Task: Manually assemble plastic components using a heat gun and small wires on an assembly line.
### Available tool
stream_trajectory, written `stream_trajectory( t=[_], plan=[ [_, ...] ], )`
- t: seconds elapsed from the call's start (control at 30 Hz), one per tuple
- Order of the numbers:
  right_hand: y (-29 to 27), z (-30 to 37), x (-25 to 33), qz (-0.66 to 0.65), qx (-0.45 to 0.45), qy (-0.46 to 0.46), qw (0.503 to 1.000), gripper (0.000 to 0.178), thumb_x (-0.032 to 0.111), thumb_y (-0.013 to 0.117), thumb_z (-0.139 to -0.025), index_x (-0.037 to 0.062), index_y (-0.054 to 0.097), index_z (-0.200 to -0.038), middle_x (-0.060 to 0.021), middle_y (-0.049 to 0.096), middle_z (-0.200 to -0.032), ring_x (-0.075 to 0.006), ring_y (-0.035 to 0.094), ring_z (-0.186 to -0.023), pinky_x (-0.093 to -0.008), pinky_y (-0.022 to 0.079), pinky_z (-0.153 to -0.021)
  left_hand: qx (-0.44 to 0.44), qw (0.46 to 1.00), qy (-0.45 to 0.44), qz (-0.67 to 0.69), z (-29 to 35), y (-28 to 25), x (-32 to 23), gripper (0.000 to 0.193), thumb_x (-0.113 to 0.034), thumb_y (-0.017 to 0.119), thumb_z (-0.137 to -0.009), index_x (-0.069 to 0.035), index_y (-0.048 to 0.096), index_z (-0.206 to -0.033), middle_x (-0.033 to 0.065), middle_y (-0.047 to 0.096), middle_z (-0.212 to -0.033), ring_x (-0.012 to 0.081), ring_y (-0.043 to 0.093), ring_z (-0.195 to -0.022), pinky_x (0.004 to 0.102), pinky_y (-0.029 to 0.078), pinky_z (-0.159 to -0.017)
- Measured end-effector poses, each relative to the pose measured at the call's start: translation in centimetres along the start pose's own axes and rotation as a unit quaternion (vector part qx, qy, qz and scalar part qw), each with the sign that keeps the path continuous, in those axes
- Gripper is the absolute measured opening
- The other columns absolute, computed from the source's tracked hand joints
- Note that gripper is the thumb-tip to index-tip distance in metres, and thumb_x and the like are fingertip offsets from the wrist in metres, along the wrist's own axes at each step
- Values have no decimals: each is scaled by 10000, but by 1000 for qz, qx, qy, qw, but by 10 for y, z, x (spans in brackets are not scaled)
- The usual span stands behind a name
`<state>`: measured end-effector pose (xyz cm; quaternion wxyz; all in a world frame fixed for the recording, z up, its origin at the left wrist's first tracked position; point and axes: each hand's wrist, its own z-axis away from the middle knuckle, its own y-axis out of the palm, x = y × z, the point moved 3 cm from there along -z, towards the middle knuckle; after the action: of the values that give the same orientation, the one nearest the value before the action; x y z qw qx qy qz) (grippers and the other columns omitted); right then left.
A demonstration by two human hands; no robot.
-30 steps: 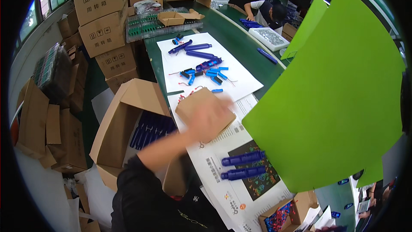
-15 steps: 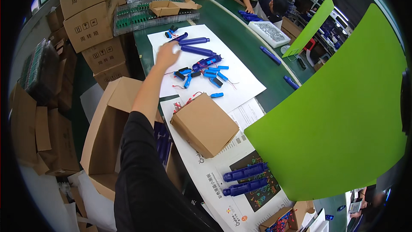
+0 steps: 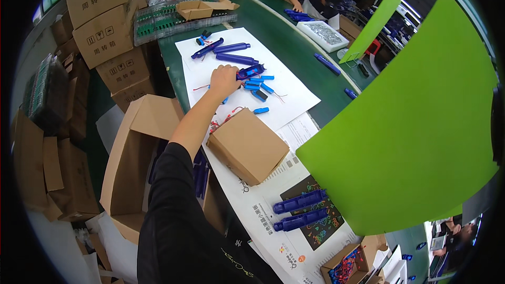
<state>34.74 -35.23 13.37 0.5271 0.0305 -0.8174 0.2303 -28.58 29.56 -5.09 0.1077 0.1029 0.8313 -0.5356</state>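
My left hand [image 3: 224, 80] is over the white sheet, with its fingers curled at the near left end of an open dark blue plastic shell [image 3: 251, 71] that has light blue parts inside. The hand hides some of the pieces beneath it. Beside it lie several small light blue wired packs [image 3: 257, 94], some with black faces and thin wires. Beyond the hand rest two long dark blue shells [image 3: 236, 59] and another slanted dark blue shell [image 3: 208, 48], with small black and blue pieces [image 3: 203, 37] behind. My right hand is out of view.
A closed cardboard box [image 3: 248, 146] stands nearer on the table. Two dark blue shells [image 3: 301, 210] lie on a printed sheet [image 3: 263, 231]. A green partition [image 3: 405, 126] rises at the right. An open carton [image 3: 126, 179] sits left. Another person [image 3: 315, 2] works across the table.
My left hand has moved right and nearer, from the slanted shell to the open shell with light blue parts. The slanted shell is now uncovered and lies farther left.
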Motion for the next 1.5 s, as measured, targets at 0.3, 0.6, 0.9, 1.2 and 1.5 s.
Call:
stream_trajectory(
  t=[0.3,0.6,0.9,1.2,1.5],
  plan=[
    [79,-118,-46,-67,177,54,980,357,214,573,-887,27,477,-1176,-86,584,-922,-146,590,-836,-314,535,-653,-174,946,56,266,29,-95,-11,234,-139,639,-801,-66,620,-1022,76,640,-956,217,601,-879,321,472,-748],
    [235,-205,-148,-91,238,275,927,346,188,709,-785,41,577,-1069,-39,607,-862,-185,617,-734,-382,535,-651,80,910,-2,407,287,-166,-133,121,-26,536,-859,20,558,-969,72,572,-897,127,515,-793,237,393,-676],
    [258,-237,-207,-72,228,305,922,250,169,703,-789,71,612,-1001,-48,636,-810,-204,637,-700,-408,533,-646,185,922,148,305,351,-186,-220,180,52,558,-723,-5,581,-893,108,572,-872,215,522,-761,288,392,-646],
    [237,-280,-182,356,181,-158,903,310,292,616,-791,44,665,-971,-164,662,-943,-338,636,-843,-424,486,-771,178,904,264,286,333,-180,-290,164,-8,619,-740,-24,616,-903,139,608,-906,321,558,-856,374,439,-802],
    [-76,7,-9,228,47,-109,967,231,139,413,-949,18,586,-1042,4,474,-550,-49,416,-475,-190,322,-455,199,916,344,64,309,-78,-298,241,-169,686,-714,-30,592,-886,106,557,-844,284,566,-813,382,461,-702]
  ],
)
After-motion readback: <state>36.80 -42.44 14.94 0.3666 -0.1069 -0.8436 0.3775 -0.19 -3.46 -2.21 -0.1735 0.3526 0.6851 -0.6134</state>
